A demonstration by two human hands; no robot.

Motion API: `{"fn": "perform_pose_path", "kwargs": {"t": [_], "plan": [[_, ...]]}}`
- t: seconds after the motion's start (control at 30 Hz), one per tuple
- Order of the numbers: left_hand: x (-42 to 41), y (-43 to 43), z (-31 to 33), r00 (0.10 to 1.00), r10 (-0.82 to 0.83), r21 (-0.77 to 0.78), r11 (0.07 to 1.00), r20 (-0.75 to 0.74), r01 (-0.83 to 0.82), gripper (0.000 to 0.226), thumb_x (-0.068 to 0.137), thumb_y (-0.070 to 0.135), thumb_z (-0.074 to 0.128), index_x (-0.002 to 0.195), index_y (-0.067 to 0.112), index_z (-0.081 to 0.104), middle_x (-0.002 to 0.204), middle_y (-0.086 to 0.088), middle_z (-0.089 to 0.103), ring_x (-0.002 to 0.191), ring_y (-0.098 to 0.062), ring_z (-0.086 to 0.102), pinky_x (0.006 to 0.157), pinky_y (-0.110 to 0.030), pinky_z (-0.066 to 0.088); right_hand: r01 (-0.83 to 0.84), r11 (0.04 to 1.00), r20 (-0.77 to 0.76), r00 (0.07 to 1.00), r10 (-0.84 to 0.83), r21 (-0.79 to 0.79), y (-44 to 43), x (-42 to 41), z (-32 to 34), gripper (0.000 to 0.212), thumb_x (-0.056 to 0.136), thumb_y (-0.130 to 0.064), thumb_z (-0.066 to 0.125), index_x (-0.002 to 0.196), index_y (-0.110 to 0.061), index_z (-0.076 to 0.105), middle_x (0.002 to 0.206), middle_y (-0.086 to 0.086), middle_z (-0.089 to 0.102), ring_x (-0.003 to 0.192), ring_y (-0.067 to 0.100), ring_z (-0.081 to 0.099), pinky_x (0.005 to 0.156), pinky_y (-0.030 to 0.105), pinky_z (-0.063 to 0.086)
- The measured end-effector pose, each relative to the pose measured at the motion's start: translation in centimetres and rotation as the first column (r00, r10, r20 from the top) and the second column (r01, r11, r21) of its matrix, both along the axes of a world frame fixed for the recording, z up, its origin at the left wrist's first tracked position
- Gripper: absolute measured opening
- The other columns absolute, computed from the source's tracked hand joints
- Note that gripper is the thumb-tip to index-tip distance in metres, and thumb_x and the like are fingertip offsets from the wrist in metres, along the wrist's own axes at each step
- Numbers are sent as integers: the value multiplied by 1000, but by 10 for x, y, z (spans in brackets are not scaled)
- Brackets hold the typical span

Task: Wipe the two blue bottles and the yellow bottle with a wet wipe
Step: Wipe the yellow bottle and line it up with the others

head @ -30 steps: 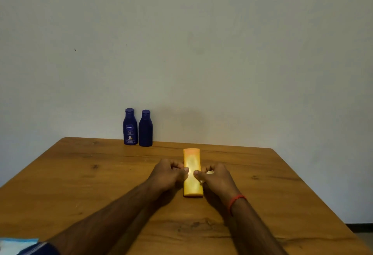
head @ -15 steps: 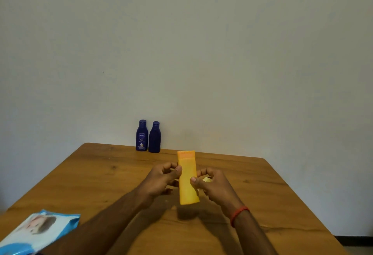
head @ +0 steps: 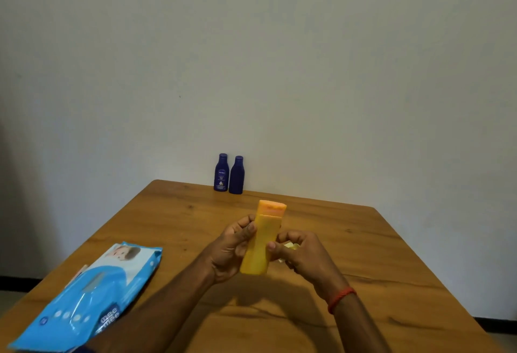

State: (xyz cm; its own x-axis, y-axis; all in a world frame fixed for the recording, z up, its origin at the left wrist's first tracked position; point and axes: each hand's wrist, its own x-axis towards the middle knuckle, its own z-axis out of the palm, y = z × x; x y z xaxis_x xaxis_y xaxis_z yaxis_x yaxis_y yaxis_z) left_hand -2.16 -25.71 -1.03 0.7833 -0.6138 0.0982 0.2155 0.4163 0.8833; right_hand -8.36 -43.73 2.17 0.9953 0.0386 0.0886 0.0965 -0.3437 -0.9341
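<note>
On my feed the left hand (head: 232,249) grips the yellow bottle (head: 263,241) above the table (head: 391,282), cap toward 12. The right hand (head: 303,256) has its fingers curled round a pale wipe (head: 291,246), thumb on the bottle. Blue bottles (head: 221,173) stand at 12 (side by side), and the wipes pack (head: 92,294) is at 8.

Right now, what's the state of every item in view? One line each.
yellow bottle, held above the table, tilted, cap on
left hand, grips the yellow bottle
right hand, holds a bunched wet wipe against the yellow bottle
Nivea blue bottle, upright, capped, far table edge
second blue bottle, upright, capped, beside it
wet wipe pack, lying flat, near left
</note>
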Motion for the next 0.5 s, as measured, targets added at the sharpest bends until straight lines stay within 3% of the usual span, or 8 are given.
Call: {"fn": "perform_pose_path", "kwargs": {"t": [0.1,0.2,0.33,0.43,0.5], "plan": [[-10,1,2,1000,13,-11,1000,7,-13,93,57,41,94,135,12,55,121,-15,67,106,-30,67,86,-49,57,54,998,48,997,-52,-41,6,-7,-1,19,83,-36,73,80,-18,72,74,-1,73,60,1,61,59,24,46],[-14,4,1,999,33,-31,999,-34,-34,102,53,36,97,141,12,49,123,-16,67,109,-32,67,85,-50,56,117,991,85,990,-111,-63,9,-8,-4,25,80,-41,76,77,-17,70,75,-2,71,69,5,64,68,27,51],[-18,11,-8,992,85,-39,995,-94,-89,107,51,32,99,142,8,48,120,-18,68,105,-31,68,83,-47,57,166,982,48,986,-162,-85,8,-8,-8,28,77,-48,76,88,-25,64,98,-8,67,94,9,61,77,31,52],[-20,17,-10,987,118,-35,992,-107,-122,109,52,34,99,142,3,46,119,-20,65,103,-31,65,85,-46,56,137,989,-75,988,-134,45,8,-10,1,13,92,-25,62,105,-26,62,113,-4,61,102,14,57,84,32,50],[-20,21,-8,987,119,-20,992,-109,-122,106,51,34,99,140,6,49,122,-23,66,107,-32,66,90,-50,53,115,979,-145,985,-91,170,11,-12,8,29,93,-5,48,110,-24,63,119,0,60,106,18,57,90,38,51]]}}
